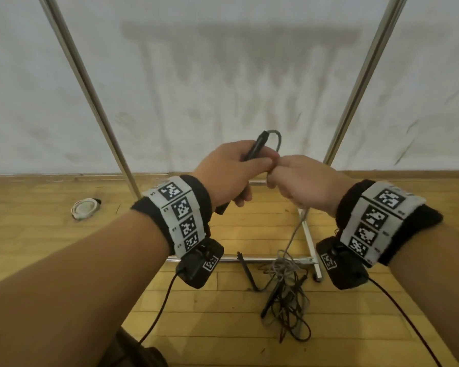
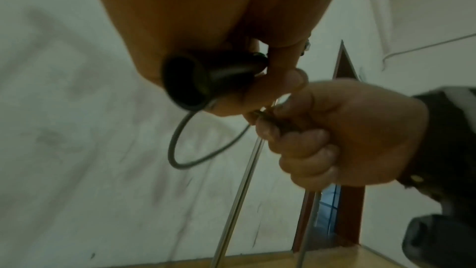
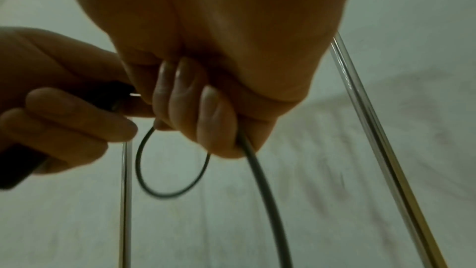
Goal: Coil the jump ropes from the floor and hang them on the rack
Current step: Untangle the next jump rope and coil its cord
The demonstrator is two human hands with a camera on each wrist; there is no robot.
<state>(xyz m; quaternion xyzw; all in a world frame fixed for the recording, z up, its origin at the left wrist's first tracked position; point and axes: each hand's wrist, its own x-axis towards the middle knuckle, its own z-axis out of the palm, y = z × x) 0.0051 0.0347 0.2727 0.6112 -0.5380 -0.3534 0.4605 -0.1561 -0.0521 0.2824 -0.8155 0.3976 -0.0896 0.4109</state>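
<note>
Head view: our left hand [image 1: 229, 172] is curled round a black handle [image 1: 255, 147], tip pointing up and away. A grey rope [image 1: 276, 140] loops out of the handle tip and comes back down into our right hand [image 1: 300, 182], which is fisted on it, knuckles touching the left hand's. From there the rope drops to a pile [image 1: 285, 290] of tangled ropes w/ more black handles on the wood floor [image 1: 90, 247], by the rack [image 1: 309, 234] base bar. Rack uprights rise left & right in front of a white sheet [image 1: 223, 62]. A white coil [image 1: 85, 207] lies on the floor far left.

Left wrist view: handle [image 2: 206, 80] butt sticks out under our left hand [image 2: 219, 17]; right hand [image 2: 347, 140] beside it, fingers [image 2: 309, 150] curled on the rope [image 2: 180, 150], which makes a small loop below.

Right wrist view: right hand [image 3: 219, 58] fingers [image 3: 180, 97] closed on the rope [image 3: 262, 191]; loop hangs beneath, long end runs down. Left hand [image 3: 51, 99] at left grips the handle [image 3: 15, 168]. Rack pole [image 3: 381, 140] at right.
</note>
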